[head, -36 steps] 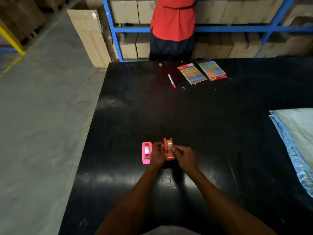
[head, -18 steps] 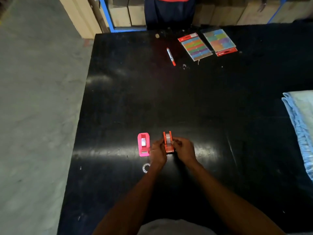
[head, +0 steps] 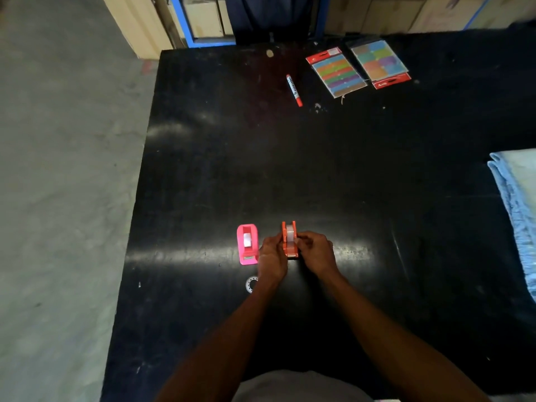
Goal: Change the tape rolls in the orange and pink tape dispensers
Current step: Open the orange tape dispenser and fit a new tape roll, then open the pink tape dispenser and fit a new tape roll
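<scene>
I am clamping both hands, left hand [head: 271, 258] and right hand [head: 316, 250], fingers closed around the orange dispenser [head: 289, 242], risking knocking the pink dispenser [head: 247, 244] at nine o'clock.

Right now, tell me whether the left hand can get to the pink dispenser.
Probably yes. The pink dispenser stands just left of the left hand, with only bare table between. But that hand is gripping the orange dispenser and must let go first.

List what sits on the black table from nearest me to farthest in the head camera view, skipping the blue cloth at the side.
loose tape ring → pink tape dispenser → red marker → left pack of coloured labels → right pack of coloured labels. The orange dispenser in both hands overlaps the pink one in depth, so it is left out.
</scene>
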A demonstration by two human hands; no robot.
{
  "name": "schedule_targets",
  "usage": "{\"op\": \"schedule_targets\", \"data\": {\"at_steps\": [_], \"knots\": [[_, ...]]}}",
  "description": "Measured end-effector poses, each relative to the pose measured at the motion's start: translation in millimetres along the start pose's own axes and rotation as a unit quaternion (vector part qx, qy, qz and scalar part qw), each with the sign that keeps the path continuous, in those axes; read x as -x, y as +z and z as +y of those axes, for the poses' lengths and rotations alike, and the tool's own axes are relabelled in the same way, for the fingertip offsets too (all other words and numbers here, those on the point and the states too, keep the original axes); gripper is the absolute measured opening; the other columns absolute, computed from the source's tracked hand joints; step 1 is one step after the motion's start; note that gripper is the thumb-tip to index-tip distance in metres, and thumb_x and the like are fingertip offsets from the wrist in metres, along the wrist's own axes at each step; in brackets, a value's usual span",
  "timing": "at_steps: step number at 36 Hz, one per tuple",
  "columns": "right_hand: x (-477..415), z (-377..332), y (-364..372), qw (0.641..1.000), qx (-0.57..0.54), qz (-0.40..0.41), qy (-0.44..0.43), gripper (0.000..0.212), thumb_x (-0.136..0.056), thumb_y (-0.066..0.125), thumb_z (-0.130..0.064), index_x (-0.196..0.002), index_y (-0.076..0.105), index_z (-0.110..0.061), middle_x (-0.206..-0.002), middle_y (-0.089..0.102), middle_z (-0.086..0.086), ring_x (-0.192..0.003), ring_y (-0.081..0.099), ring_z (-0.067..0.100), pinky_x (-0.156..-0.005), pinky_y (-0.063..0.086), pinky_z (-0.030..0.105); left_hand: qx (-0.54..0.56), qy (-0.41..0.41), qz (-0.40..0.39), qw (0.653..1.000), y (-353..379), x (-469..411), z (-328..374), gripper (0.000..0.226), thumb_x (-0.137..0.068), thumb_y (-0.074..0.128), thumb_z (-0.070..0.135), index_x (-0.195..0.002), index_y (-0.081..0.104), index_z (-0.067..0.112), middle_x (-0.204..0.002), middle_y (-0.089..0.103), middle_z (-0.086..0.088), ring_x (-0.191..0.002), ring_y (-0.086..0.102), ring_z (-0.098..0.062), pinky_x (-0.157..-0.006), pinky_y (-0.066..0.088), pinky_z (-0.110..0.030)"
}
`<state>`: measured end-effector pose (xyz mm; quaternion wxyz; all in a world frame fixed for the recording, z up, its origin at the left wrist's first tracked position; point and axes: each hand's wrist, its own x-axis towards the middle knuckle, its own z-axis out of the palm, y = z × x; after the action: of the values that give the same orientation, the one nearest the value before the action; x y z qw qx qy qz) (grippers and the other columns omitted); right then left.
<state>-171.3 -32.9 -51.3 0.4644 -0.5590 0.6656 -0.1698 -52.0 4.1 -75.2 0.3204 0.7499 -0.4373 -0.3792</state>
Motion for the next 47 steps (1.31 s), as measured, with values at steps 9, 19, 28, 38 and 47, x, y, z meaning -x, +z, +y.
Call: {"op": "schedule_targets", "data": {"at_steps": [9,19,28,38,47], "knots": [[4.2,-3.8,-7.7,0.998,0.04,0.04,0.008,0.03,-0.1,0.046,-0.017,-0.08,0.066,-0.007,-0.081,0.069,0.012,-0.078,0.064,0.028,-0.071,0.048,0.034,0.022,-0.011,-0.013,1.0,-17.2,6.4,-5.5,0.031,-0.092,0.051,0.001,-0.122,0.058,0.0,-0.117,0.065,-0.015,-0.108,0.062,-0.028,-0.097,0.048,-0.033],[22.5,-50.2,-11.3,0.991,0.085,0.055,-0.087,0.021,-0.096,0.05,-0.011,-0.092,0.071,-0.007,-0.096,0.073,0.016,-0.092,0.066,0.034,-0.077,0.041,0.031,0.151,-0.019,0.026,0.988,-108.6,-7.6,-6.6,0.033,-0.079,0.052,0.001,-0.099,0.072,0.019,-0.089,0.075,-0.007,-0.074,0.071,-0.016,-0.07,0.057,-0.031],[35.3,-81.3,24.3,0.964,0.184,-0.034,-0.19,0.015,-0.085,0.056,-0.008,-0.081,0.069,-0.014,-0.08,0.073,0.005,-0.076,0.069,0.025,-0.072,0.055,0.038,0.006,-0.014,-0.069,0.998,-163.8,-12.3,-49.1,0.055,-0.073,0.071,-0.005,-0.125,0.059,0.009,-0.119,0.065,-0.018,-0.088,0.062,-0.022,-0.076,0.055,-0.033],[26.0,-95.2,53.0,0.921,0.312,-0.099,-0.211,0.029,-0.092,0.056,-0.021,-0.121,0.059,-0.014,-0.119,0.059,0.016,-0.112,0.058,0.033,-0.091,0.045,0.037,-0.084,0.05,-0.165,0.981,-152.1,-17.5,-56.0,0.107,-0.066,0.085,0.003,-0.152,0.022,0.012,-0.145,0.033,-0.018,-0.126,0.048,-0.029,-0.086,0.044,-0.022],[6.2,-100.2,75.1,0.913,0.348,-0.131,-0.166,0.044,-0.087,0.065,-0.025,-0.13,0.058,-0.018,-0.121,0.055,0.013,-0.11,0.059,0.032,-0.093,0.047,0.037,-0.086,0.055,-0.207,0.973,-141.2,-37.9,-62.6,0.123,-0.057,0.092,0.017,-0.153,0.016,0.028,-0.146,0.026,-0.01,-0.134,0.04,-0.026,-0.105,0.038,-0.029]]}}
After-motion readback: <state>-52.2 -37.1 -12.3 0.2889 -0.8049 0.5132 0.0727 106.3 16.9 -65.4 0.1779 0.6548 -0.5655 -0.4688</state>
